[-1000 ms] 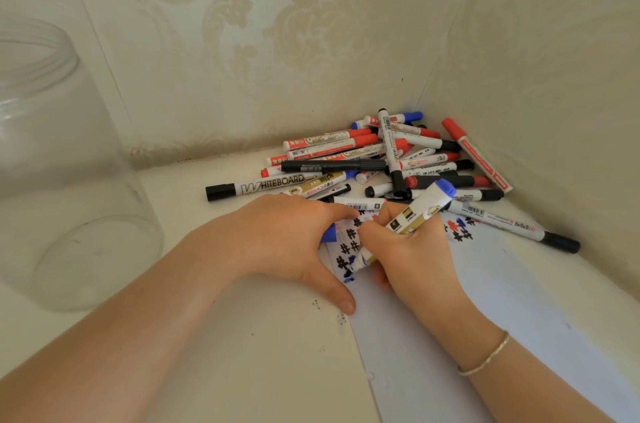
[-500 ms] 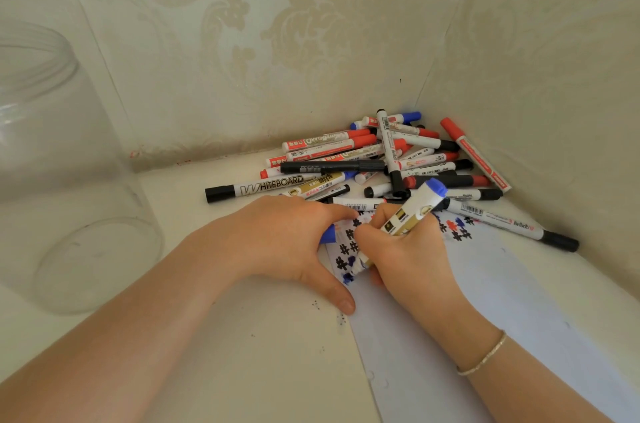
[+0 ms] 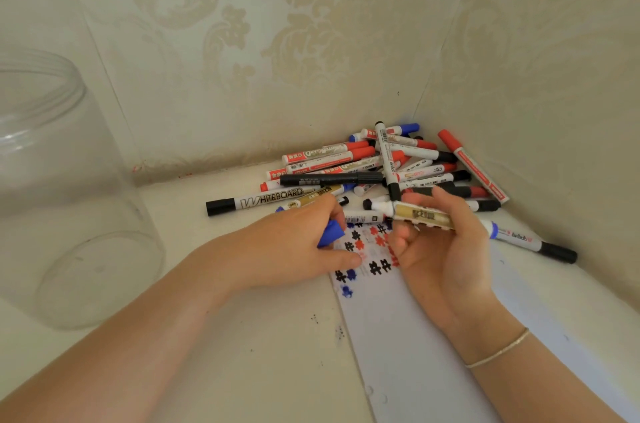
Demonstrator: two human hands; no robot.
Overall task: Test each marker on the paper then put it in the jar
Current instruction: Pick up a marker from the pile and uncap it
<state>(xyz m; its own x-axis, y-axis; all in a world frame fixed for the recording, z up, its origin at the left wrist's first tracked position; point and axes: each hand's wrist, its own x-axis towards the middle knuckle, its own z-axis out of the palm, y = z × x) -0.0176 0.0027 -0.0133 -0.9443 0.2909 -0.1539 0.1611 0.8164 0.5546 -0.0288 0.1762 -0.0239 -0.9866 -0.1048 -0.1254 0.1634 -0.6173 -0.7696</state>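
1. Right hand (image 3: 440, 249), palm up, grips a gold-labelled marker (image 3: 415, 213) lying roughly level, uncapped end pointing left, above the paper (image 3: 415, 336).
2. Left hand (image 3: 294, 242) rests on the counter (image 3: 242, 353), fingers curled round a blue cap (image 3: 330, 232); thumb touches the paper's edge.
3. Paper carries black, blue and red hash marks (image 3: 375, 266).
4. Marker pile (image 3: 381, 166) sits in the wall corner, behind both hands.
5. Clear jar (image 3: 62, 200) stands at far left, well apart from the hands.
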